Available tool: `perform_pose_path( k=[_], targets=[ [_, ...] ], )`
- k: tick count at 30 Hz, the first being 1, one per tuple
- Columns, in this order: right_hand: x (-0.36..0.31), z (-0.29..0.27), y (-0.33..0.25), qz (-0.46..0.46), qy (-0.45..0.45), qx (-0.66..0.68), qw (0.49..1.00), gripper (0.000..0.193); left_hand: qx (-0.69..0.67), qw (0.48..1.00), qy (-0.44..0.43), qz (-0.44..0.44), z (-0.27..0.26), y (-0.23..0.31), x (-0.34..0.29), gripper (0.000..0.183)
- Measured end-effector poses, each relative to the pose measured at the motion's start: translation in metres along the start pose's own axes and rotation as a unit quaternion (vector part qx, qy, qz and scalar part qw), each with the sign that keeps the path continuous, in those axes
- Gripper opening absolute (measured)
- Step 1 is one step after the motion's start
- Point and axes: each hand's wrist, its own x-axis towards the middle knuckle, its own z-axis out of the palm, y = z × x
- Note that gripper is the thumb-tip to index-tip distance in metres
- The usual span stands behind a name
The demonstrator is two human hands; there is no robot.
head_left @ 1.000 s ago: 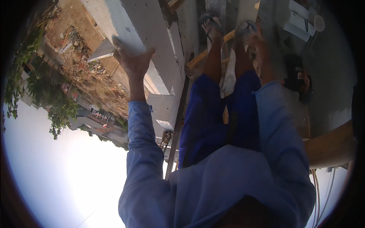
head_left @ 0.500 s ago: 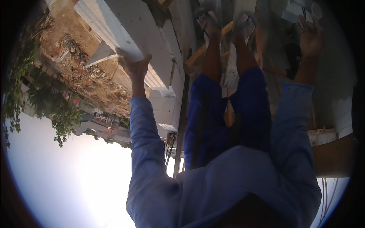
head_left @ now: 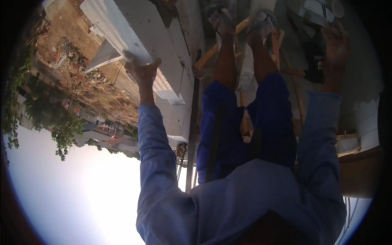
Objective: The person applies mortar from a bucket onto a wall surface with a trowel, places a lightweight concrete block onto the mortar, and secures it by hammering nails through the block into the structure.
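Note:
My left hand (head_left: 142, 72) grips the top of a pale block wall (head_left: 165, 49), with its thumb spread to one side and its fingers over the sunlit edge. My right hand (head_left: 337, 45) is raised in the dim area at the far right. Its fingers look loosely apart, and nothing shows in them, though the picture is soft there. Beyond its fingertips are a white box-like thing (head_left: 318, 10) and a small round pale thing (head_left: 338, 8). My sandaled feet (head_left: 222, 21) stand on narrow pale boards (head_left: 247, 71).
Wooden braces (head_left: 208, 56) cross beneath my legs. A dark shape (head_left: 314, 61) that I cannot make out lies beside my right forearm. An upright post (head_left: 191, 151) stands near the wall. Outside, rubble-strewn ground (head_left: 61, 53) and leafy branches (head_left: 65, 134) lie left.
My right hand has shifted slightly down, and its wrist has bent. My left hand keeps its hold on the wall. The view has tilted a little.

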Motion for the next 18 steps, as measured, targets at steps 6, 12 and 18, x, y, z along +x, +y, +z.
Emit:
perform_pose_path(
  k=[6,12,18],
  targets=[
    [0.017,-0.027,-0.004,-0.018,-0.016,-0.074,0.997,0.055,-0.060,0.998,-0.015,-0.008,0.010,0.000,0.002,0.127],
    [0.003,-0.014,-0.014,0.007,0.044,-0.019,0.999,0.056,0.032,0.999,-0.001,0.004,0.009,-0.001,-0.001,0.127],
    [0.004,-0.033,-0.015,0.019,0.010,-0.015,1.000,0.057,0.089,0.996,-0.001,-0.001,0.017,-0.007,0.008,0.126]
  ],
)
